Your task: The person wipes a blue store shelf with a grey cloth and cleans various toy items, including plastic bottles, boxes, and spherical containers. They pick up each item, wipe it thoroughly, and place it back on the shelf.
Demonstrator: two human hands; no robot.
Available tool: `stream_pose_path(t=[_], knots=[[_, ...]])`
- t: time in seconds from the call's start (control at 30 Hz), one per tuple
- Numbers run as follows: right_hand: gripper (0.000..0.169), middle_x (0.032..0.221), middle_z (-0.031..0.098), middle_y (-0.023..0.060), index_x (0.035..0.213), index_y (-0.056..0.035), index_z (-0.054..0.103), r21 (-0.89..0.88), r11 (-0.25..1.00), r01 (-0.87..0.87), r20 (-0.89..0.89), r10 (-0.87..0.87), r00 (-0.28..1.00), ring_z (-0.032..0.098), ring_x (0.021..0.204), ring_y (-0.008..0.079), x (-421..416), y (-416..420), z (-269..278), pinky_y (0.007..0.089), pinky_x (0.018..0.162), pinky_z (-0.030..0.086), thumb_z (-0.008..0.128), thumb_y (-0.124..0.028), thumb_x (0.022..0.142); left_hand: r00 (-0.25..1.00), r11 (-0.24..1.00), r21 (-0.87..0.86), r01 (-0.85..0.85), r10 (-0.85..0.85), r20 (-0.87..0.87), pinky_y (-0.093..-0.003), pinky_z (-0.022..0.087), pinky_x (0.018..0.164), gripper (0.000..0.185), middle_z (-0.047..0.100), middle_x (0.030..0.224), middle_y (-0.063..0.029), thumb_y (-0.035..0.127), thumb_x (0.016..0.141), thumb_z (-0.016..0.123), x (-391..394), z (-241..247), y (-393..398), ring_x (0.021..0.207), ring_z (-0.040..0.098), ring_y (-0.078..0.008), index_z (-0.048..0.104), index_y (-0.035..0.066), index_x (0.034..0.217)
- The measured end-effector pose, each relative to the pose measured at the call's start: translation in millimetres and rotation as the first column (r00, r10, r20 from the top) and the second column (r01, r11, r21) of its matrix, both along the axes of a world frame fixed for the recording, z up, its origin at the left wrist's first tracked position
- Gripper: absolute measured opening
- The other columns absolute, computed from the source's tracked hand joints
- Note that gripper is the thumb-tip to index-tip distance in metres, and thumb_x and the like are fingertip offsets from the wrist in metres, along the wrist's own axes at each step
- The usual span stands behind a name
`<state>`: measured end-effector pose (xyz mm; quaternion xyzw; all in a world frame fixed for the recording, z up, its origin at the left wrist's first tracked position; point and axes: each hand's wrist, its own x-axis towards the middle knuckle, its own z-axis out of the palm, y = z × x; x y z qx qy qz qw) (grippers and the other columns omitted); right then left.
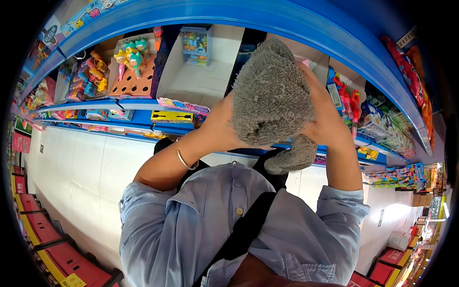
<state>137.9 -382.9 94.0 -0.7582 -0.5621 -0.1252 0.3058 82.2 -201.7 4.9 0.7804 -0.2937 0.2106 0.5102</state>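
Observation:
A grey fluffy cleaning cloth (274,95), bunched into a thick wad, is held up in front of the shop shelf. My left hand (222,123) grips its left side; the fingers are mostly hidden behind the cloth. On the other side my right hand (319,107) holds it, with a loose end of the cloth hanging below the palm. Behind the hands, an open white display box (200,80) holds a clear pack of small toys (195,45). Left of that box stands a perforated display box (132,84) with cartoon-headed toys (136,59).
A blue shelf edge (215,14) curves above the hands, and a lower shelf edge (140,104) runs behind them. Red toys (349,102) and packets hang or stand at the right. Red boxes (39,219) line the lower left beyond the pale tiled floor (86,168).

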Motion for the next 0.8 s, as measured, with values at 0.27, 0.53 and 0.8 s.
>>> stream_pose_path(t=[0.27,0.53,0.8], knots=[[0.062,0.101,0.052,0.0141,0.113,0.0010,0.039,0.115,0.975,0.187,-0.311,-0.144,0.939,0.050,0.094,0.0230,13.8,-21.8,-7.5,0.0346,0.082,0.040,0.066,-0.027,0.065,0.978,0.806,-0.553,-0.209,0.172,-0.118,-0.0328,0.032,0.088,0.081,0.039,0.111,-0.0121,0.038,0.060,0.071,1.7,18.3,34.6,0.102,0.041,-0.0225,0.028,0.000,0.118],[0.037,0.101,0.053,0.0097,0.105,-0.0002,0.050,0.777,0.519,0.355,-0.206,-0.324,0.923,0.049,0.095,0.0177,57.4,-70.0,83.4,0.0275,0.082,0.036,0.053,-0.024,0.077,0.876,0.859,-0.174,-0.482,0.470,-0.105,-0.0297,0.037,0.078,0.064,0.044,0.102,-0.0122,0.041,0.069,0.060,69.0,9.2,108.2,0.090,0.045,-0.0194,0.040,-0.004,0.110],[0.040,0.099,0.053,0.0082,0.106,-0.0021,0.048,0.678,0.589,0.439,-0.412,-0.190,0.891,0.051,0.089,0.0177,68.1,-70.1,92.2,0.0273,0.077,0.038,0.056,-0.027,0.076,0.893,0.887,-0.237,-0.396,0.312,-0.325,-0.0274,0.038,0.077,0.053,0.051,0.100,-0.0110,0.031,0.074,0.060,121.6,-9.1,97.6,0.091,0.049,-0.0186,0.041,0.000,0.112]])
